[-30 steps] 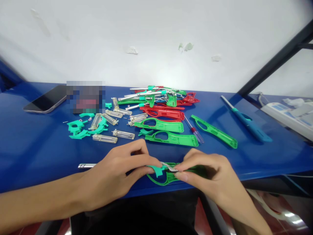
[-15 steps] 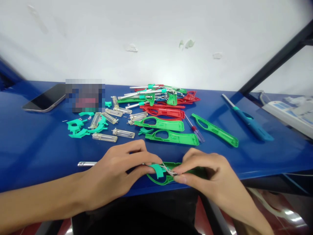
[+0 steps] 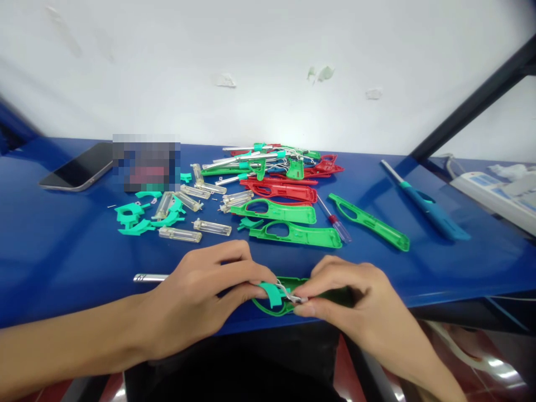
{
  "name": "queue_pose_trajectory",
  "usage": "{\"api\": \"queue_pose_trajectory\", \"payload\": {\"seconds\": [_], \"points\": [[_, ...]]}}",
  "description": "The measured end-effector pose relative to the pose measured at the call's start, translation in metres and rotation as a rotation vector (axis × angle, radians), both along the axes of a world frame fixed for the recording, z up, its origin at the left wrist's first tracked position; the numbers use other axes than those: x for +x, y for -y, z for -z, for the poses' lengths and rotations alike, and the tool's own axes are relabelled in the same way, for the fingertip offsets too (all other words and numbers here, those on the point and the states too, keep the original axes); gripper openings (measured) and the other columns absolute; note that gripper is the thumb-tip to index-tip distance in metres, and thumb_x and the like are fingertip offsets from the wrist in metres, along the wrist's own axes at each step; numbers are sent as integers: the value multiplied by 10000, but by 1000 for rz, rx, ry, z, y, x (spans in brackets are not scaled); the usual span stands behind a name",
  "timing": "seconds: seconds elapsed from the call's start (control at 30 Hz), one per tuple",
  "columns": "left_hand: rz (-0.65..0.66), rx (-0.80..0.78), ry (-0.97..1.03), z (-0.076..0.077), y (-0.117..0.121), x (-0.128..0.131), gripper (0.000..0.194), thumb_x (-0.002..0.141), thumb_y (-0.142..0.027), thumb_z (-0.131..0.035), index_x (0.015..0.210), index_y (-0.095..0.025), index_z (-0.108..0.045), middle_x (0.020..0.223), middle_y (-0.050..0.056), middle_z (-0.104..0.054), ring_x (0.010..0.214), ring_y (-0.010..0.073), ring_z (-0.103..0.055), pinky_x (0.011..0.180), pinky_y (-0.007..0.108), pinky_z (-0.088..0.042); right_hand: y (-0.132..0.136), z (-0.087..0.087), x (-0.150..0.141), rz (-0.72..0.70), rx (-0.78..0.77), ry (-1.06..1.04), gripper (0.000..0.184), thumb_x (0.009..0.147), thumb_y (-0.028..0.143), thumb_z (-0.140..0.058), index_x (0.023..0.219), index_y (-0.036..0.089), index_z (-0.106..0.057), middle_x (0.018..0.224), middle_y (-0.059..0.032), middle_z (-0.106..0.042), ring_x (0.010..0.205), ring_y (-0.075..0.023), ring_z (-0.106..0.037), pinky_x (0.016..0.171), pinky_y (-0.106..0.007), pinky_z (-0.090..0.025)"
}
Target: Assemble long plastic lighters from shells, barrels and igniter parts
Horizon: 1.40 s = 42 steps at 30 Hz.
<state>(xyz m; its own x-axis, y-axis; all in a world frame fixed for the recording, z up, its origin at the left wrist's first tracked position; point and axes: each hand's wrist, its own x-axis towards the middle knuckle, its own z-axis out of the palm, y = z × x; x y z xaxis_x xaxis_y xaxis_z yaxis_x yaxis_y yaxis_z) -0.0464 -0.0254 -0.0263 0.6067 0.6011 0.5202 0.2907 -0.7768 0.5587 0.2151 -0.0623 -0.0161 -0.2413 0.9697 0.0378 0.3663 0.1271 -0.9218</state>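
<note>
Both my hands rest at the front edge of the blue table [image 3: 50,245]. My left hand [image 3: 201,298] is closed, pressing down a green lighter shell [image 3: 288,296] that carries a teal trigger piece [image 3: 271,292] and a metal tube [image 3: 148,277] sticking out to the left. My right hand [image 3: 352,301] is closed on the shell's other end, and its thumb and forefinger pinch a small metal wire part [image 3: 293,297] beside the trigger.
Loose green and red lighter shells [image 3: 293,215], clear gas tanks [image 3: 211,227] and teal triggers [image 3: 134,218] lie mid-table. A small screwdriver [image 3: 335,222], a green shell half [image 3: 368,222], a finished teal lighter [image 3: 422,204], a phone [image 3: 75,170] and a power strip [image 3: 494,195] lie around.
My hands stay in place. The right fingertips have shifted slightly left along the shell with the wire part, toward the teal trigger.
</note>
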Motion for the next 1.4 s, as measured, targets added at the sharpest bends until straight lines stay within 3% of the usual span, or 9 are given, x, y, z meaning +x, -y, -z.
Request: {"api": "queue_pose_trajectory", "payload": {"seconds": [0.53, 0.93, 1.13, 1.4], "points": [[34, 68, -2, 3, 0, -3, 209, 1079, -108, -601, 1136, -203, -778, 891, 0, -624, 730, 84, -590, 618, 179, -441, 0, 1, 0, -28, 19, -5, 95, 825, 304, -940, 816, 369, -871, 775, 62, -796, 728, -121, -719, 689, -249, -503], [26, 97, -14, -6, 0, 0, 191, 1082, -121, -604, 1059, -163, -789, 866, 13, -679, 753, 91, -635, 675, 164, -503, 1, 1, 0, -41, 86, 42, 156, 836, 243, -933, 812, 370, -845, 785, 98, -787, 734, -103, -725, 679, -231, -515], [10, 93, -18, -5, 2, 1, 88, 1039, -135, -691, 1069, -162, -770, 880, 9, -715, 768, 101, -661, 716, 172, -539, 5, 5, 3, -80, 214, 56, 99, 907, 250, -876, 899, 331, -819, 849, 82, -785, 790, -103, -735, 716, -222, -562], [48, 70, 11, -4, 1, 1, 92, 1043, -134, -689, 1077, -155, -772, 939, 20, -741, 819, 92, -695, 765, 151, -556, 9, 4, 2, -104, 460, 201, 126, 963, 189, -808, 1010, 294, -756, 954, 57, -789, 918, -124, -691, 821, -233, -571]]}}
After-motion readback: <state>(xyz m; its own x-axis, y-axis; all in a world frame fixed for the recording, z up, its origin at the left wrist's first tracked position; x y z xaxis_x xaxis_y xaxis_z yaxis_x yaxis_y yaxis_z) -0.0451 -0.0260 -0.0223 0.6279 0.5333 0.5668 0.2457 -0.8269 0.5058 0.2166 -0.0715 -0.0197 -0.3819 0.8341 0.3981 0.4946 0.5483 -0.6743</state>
